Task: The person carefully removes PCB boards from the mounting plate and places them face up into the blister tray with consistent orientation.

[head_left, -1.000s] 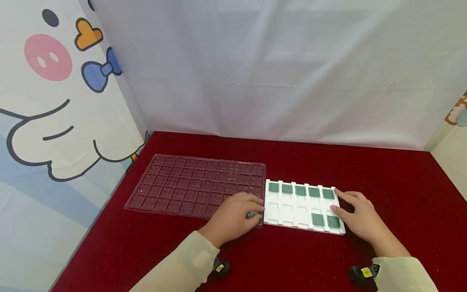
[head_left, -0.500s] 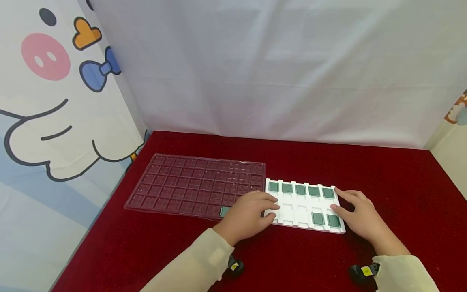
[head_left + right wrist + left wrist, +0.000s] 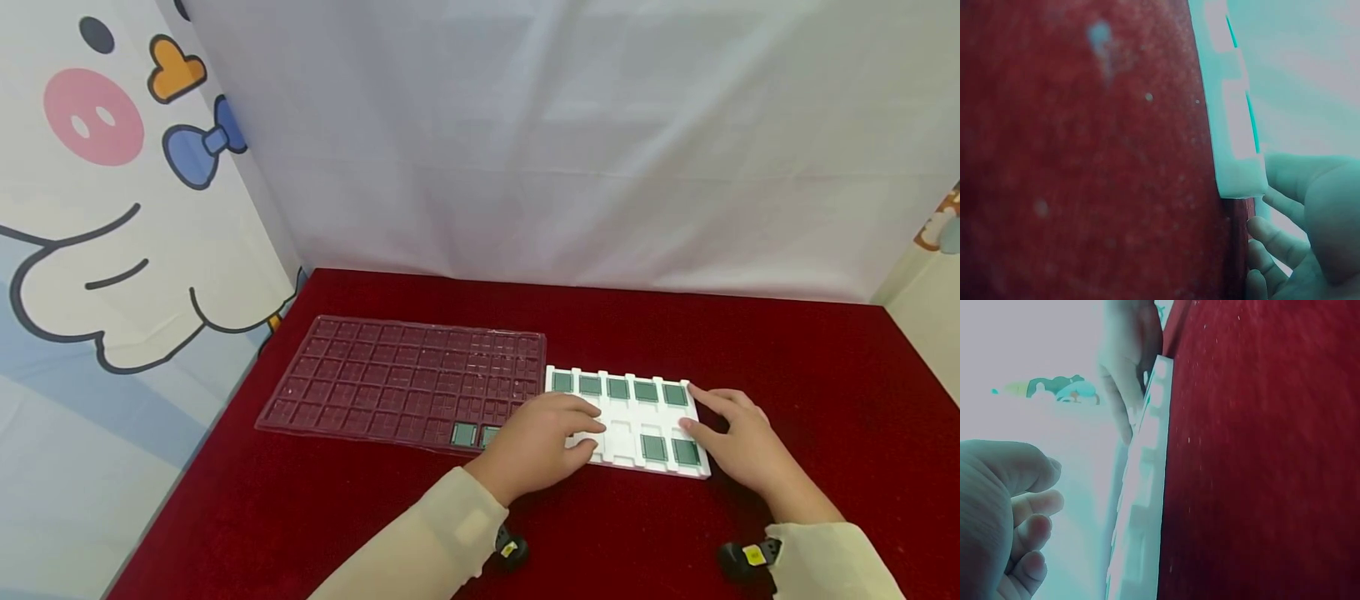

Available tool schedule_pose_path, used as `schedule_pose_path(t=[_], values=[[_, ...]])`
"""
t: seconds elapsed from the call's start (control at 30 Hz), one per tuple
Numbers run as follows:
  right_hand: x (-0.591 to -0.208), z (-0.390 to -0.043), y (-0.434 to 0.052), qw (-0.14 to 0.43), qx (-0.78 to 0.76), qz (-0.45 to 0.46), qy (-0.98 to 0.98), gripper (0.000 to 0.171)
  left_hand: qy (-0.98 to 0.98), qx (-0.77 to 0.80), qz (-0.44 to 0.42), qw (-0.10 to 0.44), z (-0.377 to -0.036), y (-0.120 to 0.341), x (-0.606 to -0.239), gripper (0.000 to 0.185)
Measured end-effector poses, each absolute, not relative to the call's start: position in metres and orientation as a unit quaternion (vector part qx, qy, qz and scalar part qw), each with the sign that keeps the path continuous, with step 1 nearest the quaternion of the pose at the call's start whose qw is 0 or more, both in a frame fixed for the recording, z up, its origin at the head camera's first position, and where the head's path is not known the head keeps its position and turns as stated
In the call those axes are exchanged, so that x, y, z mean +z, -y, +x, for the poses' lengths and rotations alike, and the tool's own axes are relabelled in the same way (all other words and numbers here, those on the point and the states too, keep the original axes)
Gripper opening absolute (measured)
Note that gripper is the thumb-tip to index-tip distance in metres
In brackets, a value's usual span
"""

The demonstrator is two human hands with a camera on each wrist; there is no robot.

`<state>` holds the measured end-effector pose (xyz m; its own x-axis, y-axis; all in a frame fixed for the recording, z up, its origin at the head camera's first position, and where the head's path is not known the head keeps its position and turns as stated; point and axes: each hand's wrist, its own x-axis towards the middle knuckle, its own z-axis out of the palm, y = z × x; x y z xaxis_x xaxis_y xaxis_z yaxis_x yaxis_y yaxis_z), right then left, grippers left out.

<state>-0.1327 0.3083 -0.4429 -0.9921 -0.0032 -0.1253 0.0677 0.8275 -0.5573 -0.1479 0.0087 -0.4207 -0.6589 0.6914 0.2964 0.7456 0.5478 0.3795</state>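
Note:
My left hand (image 3: 542, 440) hovers over the left part of the white tray (image 3: 628, 412), its fingers loosely bent. Nothing shows between thumb and fingers in the left wrist view. My right hand (image 3: 738, 446) grips the right end of this tray, thumb on top and forefinger at the far corner. Green square chips (image 3: 646, 392) fill the far row of pockets, and two more green chips (image 3: 654, 449) sit at the right of the near row. A clear plastic tray (image 3: 405, 379) with many pockets holds green chips (image 3: 463, 434) in its near row, partly hidden by my left hand.
Both trays lie end to end on a dark red cloth (image 3: 637, 533). A white curtain (image 3: 570, 150) rises behind the table, and a cartoon-printed cloth (image 3: 150, 275) hangs along the left side.
My left hand has moved right from the clear tray to over the white tray. The chip it was at now lies uncovered in the clear tray. My right hand stays put.

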Motion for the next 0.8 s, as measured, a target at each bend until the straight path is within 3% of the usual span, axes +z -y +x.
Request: schedule_pose_path(t=[0.8], values=[[-0.446, -0.134, -0.310, 0.058, -0.298, 0.009, -0.953, 0.070, 0.873, -0.227, -0.430, 0.042, -0.147, -0.060, -0.423, 0.025]])
